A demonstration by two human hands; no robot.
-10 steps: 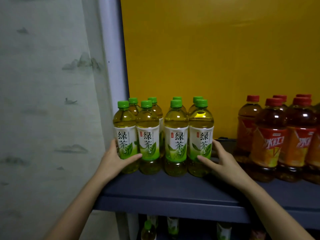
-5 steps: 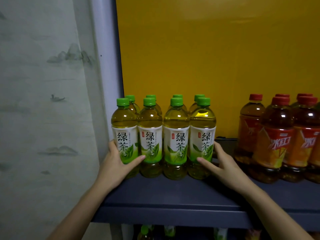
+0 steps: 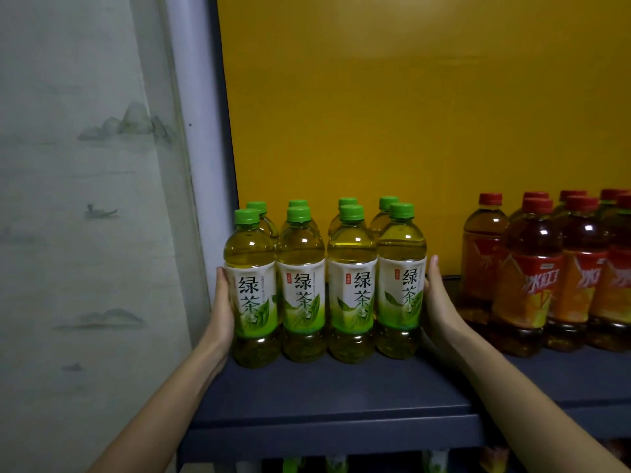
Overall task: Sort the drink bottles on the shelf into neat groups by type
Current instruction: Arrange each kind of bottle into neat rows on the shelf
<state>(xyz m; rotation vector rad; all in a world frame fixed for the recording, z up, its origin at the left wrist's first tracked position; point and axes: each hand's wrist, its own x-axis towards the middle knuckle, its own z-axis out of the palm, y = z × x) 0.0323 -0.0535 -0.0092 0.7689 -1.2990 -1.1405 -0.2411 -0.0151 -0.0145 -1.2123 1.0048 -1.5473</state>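
Head view showed the fingers [image 3: 220, 279] of the left hand [image 3: 223, 312] straight and pressed together, laid flat against the outer side of the leftmost front bottle. The fingers [image 3: 433, 269] of the right hand [image 3: 437, 302] lay the same way against the rightmost one. Both thumbs were hidden, and I could not tell how far the fingertips reached round behind the bottles.

Between the palms stood the green-capped clear plastic bottles of yellow-green tea [image 3: 351, 285], upright in two rows of four and packed side by side. The back row showed only caps and shoulders. They sat at the left end of the dark blue shelf board [image 3: 341, 397], just beside the pale upright post [image 3: 201, 165], with a bare strip of board in front and the yellow back panel [image 3: 409, 114] behind.

An open gap parted them from the red-capped plastic bottles of brown tea [image 3: 532, 278] on the right, a group cut off by the frame edge. Below the board, bottle tops [image 3: 336, 464] on a lower level were cropped and dim. Both forearms rose from the bottom corners, wrists straight, palms facing each other.
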